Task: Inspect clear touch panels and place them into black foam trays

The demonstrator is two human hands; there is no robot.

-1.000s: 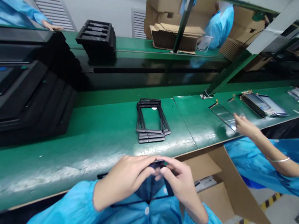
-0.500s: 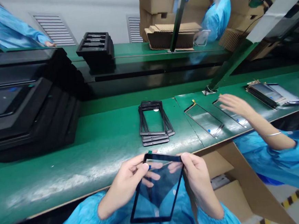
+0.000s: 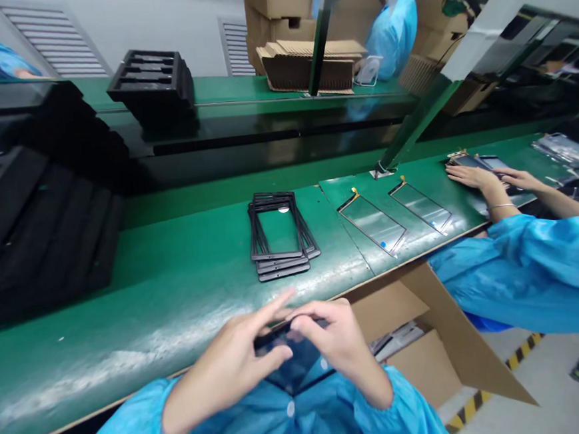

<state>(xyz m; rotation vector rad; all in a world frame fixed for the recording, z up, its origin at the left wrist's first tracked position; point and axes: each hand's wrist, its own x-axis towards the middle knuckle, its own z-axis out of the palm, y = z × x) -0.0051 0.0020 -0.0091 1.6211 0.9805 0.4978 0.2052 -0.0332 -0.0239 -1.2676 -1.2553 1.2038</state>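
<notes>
Both my hands hold a dark glass panel (image 3: 296,367) with a black border close to my chest, below the front edge of the green bench (image 3: 174,279). My left hand (image 3: 238,361) grips its top left part, with the index finger stretched out. My right hand (image 3: 332,344) pinches its top right edge. A stack of black rectangular frames (image 3: 278,234) lies on the bench just beyond my hands.
Two clear panels (image 3: 373,224) lie to the right of the frames. A co-worker's hands (image 3: 477,175) rest on another stack at the far right. Black trays (image 3: 32,197) fill the left; a tray stack (image 3: 151,81) and cardboard (image 3: 307,65) stand at the back. An open carton (image 3: 419,340) sits under the bench.
I have pulled the glass panel down and in towards my chest, tilting it flatter. The co-worker's hand has left the two clear panels and moved right onto the far stack.
</notes>
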